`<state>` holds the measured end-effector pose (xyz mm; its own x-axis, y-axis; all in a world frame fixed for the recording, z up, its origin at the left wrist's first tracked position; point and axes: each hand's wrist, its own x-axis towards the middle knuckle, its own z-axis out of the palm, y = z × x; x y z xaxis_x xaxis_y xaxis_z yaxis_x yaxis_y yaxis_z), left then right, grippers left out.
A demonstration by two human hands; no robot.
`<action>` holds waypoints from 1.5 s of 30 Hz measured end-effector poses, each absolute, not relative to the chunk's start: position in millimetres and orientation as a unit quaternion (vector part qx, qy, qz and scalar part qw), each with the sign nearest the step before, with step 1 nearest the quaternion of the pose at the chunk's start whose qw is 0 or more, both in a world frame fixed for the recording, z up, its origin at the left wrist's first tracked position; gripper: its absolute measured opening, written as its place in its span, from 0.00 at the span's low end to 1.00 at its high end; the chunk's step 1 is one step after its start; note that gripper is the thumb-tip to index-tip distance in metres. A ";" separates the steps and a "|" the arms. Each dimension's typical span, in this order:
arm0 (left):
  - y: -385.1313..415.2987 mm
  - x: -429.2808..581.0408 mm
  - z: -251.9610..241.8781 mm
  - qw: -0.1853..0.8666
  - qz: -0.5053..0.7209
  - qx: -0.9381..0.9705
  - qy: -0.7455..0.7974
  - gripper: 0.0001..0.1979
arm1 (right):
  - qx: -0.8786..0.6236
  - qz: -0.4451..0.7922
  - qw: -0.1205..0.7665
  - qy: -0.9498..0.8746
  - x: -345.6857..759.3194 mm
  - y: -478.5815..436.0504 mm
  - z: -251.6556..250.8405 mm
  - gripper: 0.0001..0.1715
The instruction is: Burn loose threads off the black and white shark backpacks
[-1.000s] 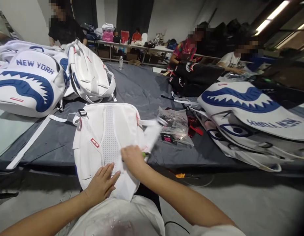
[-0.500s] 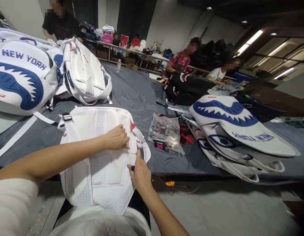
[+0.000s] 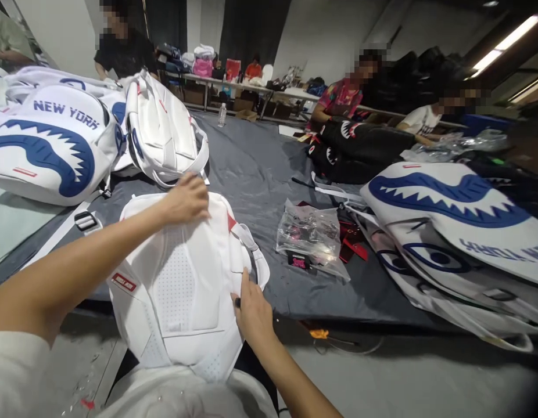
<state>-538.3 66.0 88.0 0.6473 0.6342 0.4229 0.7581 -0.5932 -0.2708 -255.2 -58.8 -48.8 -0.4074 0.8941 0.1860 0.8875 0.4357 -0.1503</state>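
A white backpack (image 3: 177, 290) lies back side up across my lap and the table edge, its padded panel and straps facing me. My left hand (image 3: 186, 200) is over its top end, fingers curled down; whatever they hold is hidden beneath them. My right hand (image 3: 254, 307) grips the backpack's right edge, with the index finger stretched along the side and the thumb on the panel. Near that hand, a white strap (image 3: 262, 270) loops out beside a red tab (image 3: 232, 222). A red label (image 3: 124, 283) shows on the left shoulder strap.
White backpacks with blue shark mouths (image 3: 46, 145) are piled at left, beside another white backpack (image 3: 164, 128). More lie at right (image 3: 447, 203). A clear plastic bag (image 3: 310, 238) rests on the grey-covered table (image 3: 251, 157). Several people work beyond it, near black bags (image 3: 365, 145).
My left hand has moved from the backpack's right side up to its top end. The red label on the left strap now shows. My right hand stays at the right edge.
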 end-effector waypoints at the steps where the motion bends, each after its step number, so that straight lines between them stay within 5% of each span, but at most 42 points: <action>1: 66.0 -540.4 88.1 0.226 -0.160 -0.864 -0.421 0.28 | -0.536 0.020 0.114 -0.836 -255.0 -58.7 -47.6 0.39; 6: 34.7 -522.8 70.8 0.178 -0.135 -0.893 -0.390 0.24 | -0.543 0.128 0.096 -0.824 -242.7 -50.4 -16.4 0.35; 11: 9.8 -500.0 47.3 0.145 -0.132 -0.898 -0.395 0.17 | -0.499 0.208 0.312 -0.781 -225.5 -36.9 55.2 0.37; 15: 6.5 -494.9 36.2 0.160 -0.125 -0.884 -0.420 0.15 | -0.482 0.357 0.371 -0.709 -243.7 -24.6 78.5 0.48; 19: 2.1 -494.9 24.3 0.160 -0.158 -0.875 -0.429 0.10 | -0.471 0.455 0.391 -0.646 -273.0 -14.9 56.4 0.32; 23: -2.9 -498.2 12.2 0.156 -0.218 -0.877 -0.398 0.06 | -0.526 0.403 0.438 -0.608 -292.0 -15.6 26.6 0.15; 45: -1.4 -498.1 0.0 0.198 -0.251 -0.857 -0.403 0.10 | -0.539 0.217 0.469 -0.665 -318.3 -11.9 -7.0 0.15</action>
<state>-498.1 -1.4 0.0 0.5485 0.5918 0.5908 0.7911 -0.5961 -0.1374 -318.3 -11.9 -7.0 0.0207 0.9209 0.3892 0.5140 0.3241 -0.7942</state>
